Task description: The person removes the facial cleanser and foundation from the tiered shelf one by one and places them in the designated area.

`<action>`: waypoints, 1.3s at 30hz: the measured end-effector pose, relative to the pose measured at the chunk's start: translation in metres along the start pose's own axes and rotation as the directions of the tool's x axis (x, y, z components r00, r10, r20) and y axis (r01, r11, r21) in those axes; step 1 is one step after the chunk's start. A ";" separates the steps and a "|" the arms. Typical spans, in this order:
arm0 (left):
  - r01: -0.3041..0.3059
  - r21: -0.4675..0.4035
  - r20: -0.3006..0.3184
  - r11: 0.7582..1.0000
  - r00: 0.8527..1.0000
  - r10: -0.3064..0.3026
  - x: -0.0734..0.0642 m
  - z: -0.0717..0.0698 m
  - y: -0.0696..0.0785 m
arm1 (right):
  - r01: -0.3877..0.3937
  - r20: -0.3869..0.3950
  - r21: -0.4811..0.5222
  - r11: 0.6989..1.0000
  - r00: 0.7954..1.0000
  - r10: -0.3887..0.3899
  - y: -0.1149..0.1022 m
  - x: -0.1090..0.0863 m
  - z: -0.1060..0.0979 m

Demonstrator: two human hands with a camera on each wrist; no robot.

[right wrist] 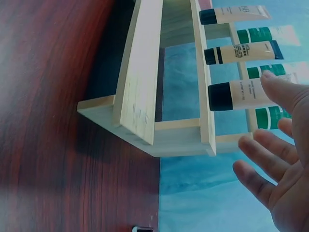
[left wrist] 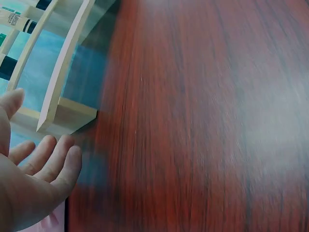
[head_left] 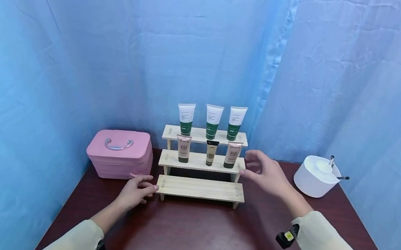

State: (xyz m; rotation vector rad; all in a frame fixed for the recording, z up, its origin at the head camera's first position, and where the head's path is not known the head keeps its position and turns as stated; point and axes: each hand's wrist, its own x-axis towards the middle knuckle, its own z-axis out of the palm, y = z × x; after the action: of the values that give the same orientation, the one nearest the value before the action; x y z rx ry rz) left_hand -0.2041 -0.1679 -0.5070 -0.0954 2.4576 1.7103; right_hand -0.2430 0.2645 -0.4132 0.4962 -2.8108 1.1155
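— Where does the wooden stand (head_left: 199, 189) sit?

— On the dark red table (head_left: 207, 235), between the person's two hands. Its long axis runs left to right, and its three levels climb away from the person, so the stepped front faces them.

— What about the left hand (head_left: 136, 191)?

— It's at the left end of the lowest shelf (head_left: 194, 184), fingers loosely bent, with a gap between them and the thumb. Whether the thumb touches the wood, I can't tell.

— And the right hand (head_left: 267, 172)?

— By the right end of the middle shelf (head_left: 196, 161), thumb and fingers spread well apart, near the right-hand pink tube (head_left: 232, 156). I can't tell about contact there either.

— Which way do the tubes point?

— Upright, long axes vertical, caps down. Three green-and-white tubes (head_left: 213, 120) line the top shelf (head_left: 197, 133), their flat white ends up. The middle shelf holds a small gold tube (head_left: 211, 154) between the right-hand pink tube and the left-hand pink tube (head_left: 183, 148).

— Anything alongside?

— A pink case (head_left: 117, 161) stands left of the stand, and a white container (head_left: 310, 181) with dark-tipped sticks (head_left: 343, 178) stands to the right, past the right hand.
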 end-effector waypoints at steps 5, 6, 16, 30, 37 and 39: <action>0.062 -0.099 0.005 0.993 0.998 -0.062 0.004 0.005 -0.002 | -0.046 -0.002 0.051 0.998 0.999 0.046 0.004 0.017 0.010; 0.069 -0.116 0.006 0.991 0.998 -0.069 0.005 0.006 -0.002 | -0.057 -0.001 0.067 0.996 0.998 0.057 0.004 0.020 0.012; 0.129 -0.287 0.017 0.949 0.991 -0.130 0.013 0.011 -0.003 | -0.120 -0.006 0.192 0.974 0.992 0.123 0.010 0.033 0.021; 0.152 -0.292 0.006 0.944 0.988 -0.157 0.019 0.012 -0.007 | -0.099 -0.056 0.210 0.973 0.992 0.113 0.007 0.038 0.028; 0.174 -0.276 0.019 0.945 0.984 -0.176 0.021 0.012 -0.008 | -0.112 -0.057 0.206 0.972 0.990 0.126 0.001 0.038 0.030; 0.180 -0.270 0.022 0.946 0.983 -0.181 0.021 0.011 -0.007 | -0.111 -0.059 0.193 0.975 0.990 0.125 0.001 0.037 0.030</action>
State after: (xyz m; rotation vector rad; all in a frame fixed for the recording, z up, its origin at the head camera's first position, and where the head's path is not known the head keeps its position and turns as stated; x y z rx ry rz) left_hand -0.2226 -0.1590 -0.5207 -0.3423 2.1254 1.9500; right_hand -0.2770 0.2347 -0.4291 0.2979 -2.7185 1.4036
